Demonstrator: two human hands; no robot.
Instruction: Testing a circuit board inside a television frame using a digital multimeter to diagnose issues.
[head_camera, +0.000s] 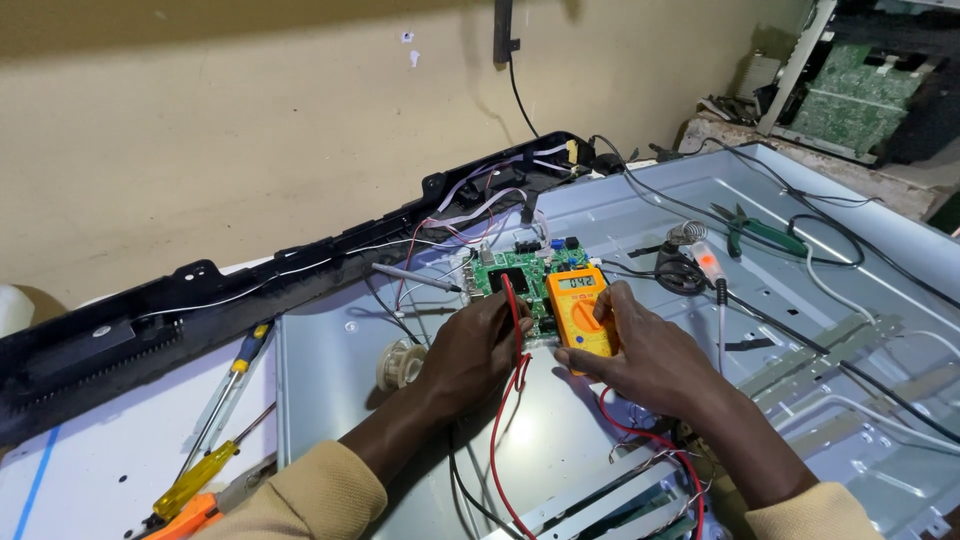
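Note:
My left hand (475, 345) is closed around a red test probe (510, 300) whose tip rests on a green circuit board (510, 278). My right hand (640, 350) grips the lower part of an orange multimeter (582, 308), thumb by its dial; the display faces up. Red leads (505, 420) trail from both toward me. Board and meter lie on the grey metal back panel of a flat screen (560, 440).
A black plastic frame (250, 280) runs along the wall. Yellow-handled screwdrivers (215, 430) lie at left, a solder spool (400, 365) by my left wrist. Green pliers (765, 232), a soldering iron (712, 275) and loose cables sit at right. Another circuit board (860, 95) stands far right.

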